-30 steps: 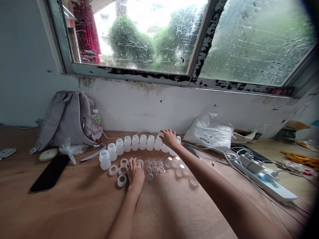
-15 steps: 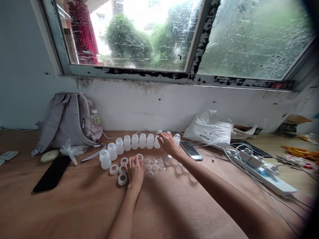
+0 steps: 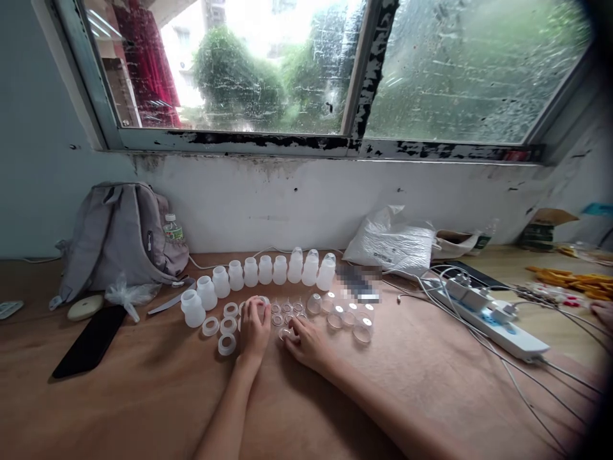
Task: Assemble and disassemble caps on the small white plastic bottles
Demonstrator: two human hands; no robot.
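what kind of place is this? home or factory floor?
Probably a room in a home used for hand piecework, not a factory: a plain wooden table under a weathered window, a backpack and power strip lying about, and rows of small white bottles.

No lettering anywhere is sharp enough to read.

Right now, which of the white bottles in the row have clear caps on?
The three bottles at the right end of the row, nearest the blurred phone. They stand taller with clear domed caps; the others, to their left, are open-necked.
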